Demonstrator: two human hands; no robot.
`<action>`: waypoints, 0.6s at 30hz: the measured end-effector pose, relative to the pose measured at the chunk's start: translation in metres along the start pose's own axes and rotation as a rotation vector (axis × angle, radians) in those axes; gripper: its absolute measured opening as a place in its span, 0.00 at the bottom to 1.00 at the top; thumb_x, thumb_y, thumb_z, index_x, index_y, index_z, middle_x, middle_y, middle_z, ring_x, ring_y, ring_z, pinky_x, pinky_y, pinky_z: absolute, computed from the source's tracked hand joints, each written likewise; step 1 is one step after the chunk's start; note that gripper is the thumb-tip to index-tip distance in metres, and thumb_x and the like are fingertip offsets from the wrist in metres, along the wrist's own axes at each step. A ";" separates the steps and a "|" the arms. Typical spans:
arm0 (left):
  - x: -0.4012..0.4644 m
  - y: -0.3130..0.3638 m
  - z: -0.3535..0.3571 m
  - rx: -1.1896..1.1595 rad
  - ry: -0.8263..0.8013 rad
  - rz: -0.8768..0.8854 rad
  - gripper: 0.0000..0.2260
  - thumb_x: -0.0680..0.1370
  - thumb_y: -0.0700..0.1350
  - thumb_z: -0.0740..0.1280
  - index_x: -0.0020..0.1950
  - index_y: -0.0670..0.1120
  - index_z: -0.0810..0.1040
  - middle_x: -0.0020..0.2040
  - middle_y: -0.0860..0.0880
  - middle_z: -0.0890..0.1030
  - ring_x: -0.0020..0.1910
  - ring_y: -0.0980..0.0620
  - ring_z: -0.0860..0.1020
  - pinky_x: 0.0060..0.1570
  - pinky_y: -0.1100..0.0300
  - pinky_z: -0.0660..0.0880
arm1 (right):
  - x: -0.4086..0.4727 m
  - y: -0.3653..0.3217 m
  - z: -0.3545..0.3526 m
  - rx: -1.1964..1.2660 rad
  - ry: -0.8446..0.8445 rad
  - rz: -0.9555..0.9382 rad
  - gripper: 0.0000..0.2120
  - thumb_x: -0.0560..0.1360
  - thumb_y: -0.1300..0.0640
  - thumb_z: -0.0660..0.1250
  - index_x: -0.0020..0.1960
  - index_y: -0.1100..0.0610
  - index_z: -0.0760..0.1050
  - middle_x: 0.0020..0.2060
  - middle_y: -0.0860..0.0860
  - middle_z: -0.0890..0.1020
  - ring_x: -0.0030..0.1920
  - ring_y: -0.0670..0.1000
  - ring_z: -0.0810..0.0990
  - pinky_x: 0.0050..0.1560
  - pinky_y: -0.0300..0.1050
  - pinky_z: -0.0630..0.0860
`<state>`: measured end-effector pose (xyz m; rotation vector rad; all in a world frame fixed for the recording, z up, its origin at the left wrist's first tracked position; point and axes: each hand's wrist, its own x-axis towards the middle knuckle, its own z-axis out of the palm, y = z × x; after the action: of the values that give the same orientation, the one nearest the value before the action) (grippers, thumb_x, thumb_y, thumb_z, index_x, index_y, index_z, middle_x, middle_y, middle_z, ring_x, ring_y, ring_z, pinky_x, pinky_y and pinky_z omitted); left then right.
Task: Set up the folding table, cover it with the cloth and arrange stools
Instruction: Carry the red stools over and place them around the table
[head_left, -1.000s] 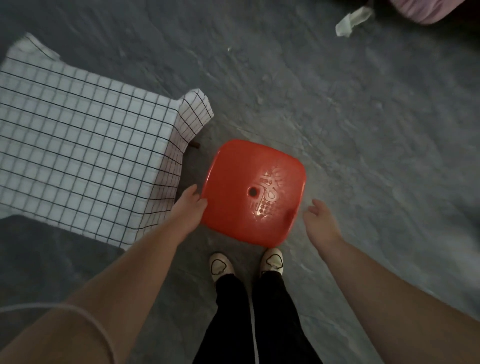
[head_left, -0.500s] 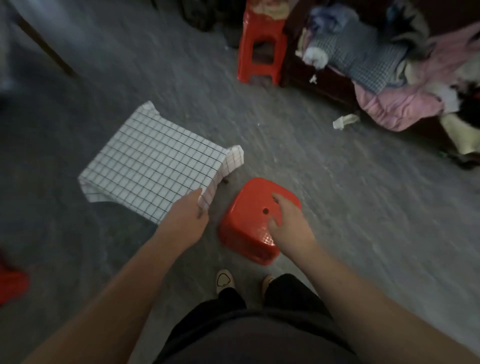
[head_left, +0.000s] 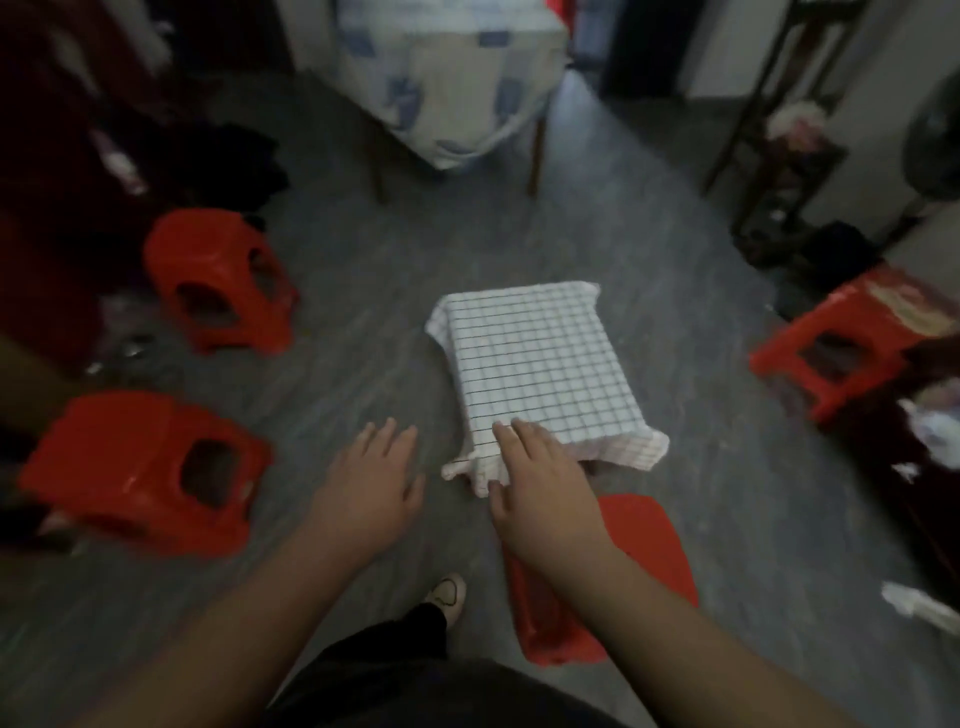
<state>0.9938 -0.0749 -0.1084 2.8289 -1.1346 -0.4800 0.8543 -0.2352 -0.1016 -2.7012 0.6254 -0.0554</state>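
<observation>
A person is standing over a small table draped in a checked cloth (head_left: 540, 364) on a grey floor (head_left: 363, 332). The right hand (head_left: 540, 483) is reaching out with fingers straight in front of the cloth's near corner; whether it touches is unclear. The left hand (head_left: 371, 486) is hovering beside it, fingers spread, holding nothing. One red stool (head_left: 644, 551) is sitting just below the table; two more (head_left: 140, 467) (head_left: 218, 275) are standing to the left.

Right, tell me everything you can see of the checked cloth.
The checked cloth is white with a thin dark grid and looks like soft fabric. It lies flat over a small low table, fully hiding it, its edges and corners drooping. It sits mid-floor, just beyond a red stool. The right hand has straight fingers over its near edge; the left hand is clear of it.
</observation>
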 end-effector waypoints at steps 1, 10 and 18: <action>-0.016 -0.013 0.001 0.004 -0.002 -0.057 0.34 0.74 0.59 0.52 0.79 0.48 0.61 0.79 0.43 0.63 0.78 0.42 0.60 0.75 0.47 0.61 | 0.001 -0.009 0.005 -0.003 -0.017 -0.047 0.31 0.76 0.49 0.60 0.78 0.54 0.62 0.76 0.54 0.66 0.77 0.56 0.62 0.74 0.58 0.64; -0.131 -0.110 0.001 -0.043 0.070 -0.472 0.34 0.75 0.61 0.48 0.80 0.49 0.58 0.79 0.42 0.61 0.77 0.41 0.60 0.75 0.47 0.60 | 0.013 -0.132 0.039 -0.046 -0.148 -0.418 0.33 0.76 0.49 0.61 0.79 0.54 0.59 0.78 0.53 0.63 0.79 0.56 0.58 0.75 0.55 0.63; -0.180 -0.198 -0.003 -0.188 0.194 -0.660 0.29 0.81 0.58 0.57 0.80 0.51 0.56 0.80 0.46 0.59 0.79 0.44 0.56 0.75 0.48 0.57 | 0.029 -0.251 0.079 -0.138 -0.250 -0.625 0.32 0.77 0.47 0.62 0.78 0.53 0.60 0.77 0.51 0.65 0.78 0.54 0.59 0.74 0.54 0.65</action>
<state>1.0037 0.1923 -0.0911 2.9334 -0.0935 -0.3018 0.9948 -0.0118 -0.0863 -2.8615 -0.3074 0.1684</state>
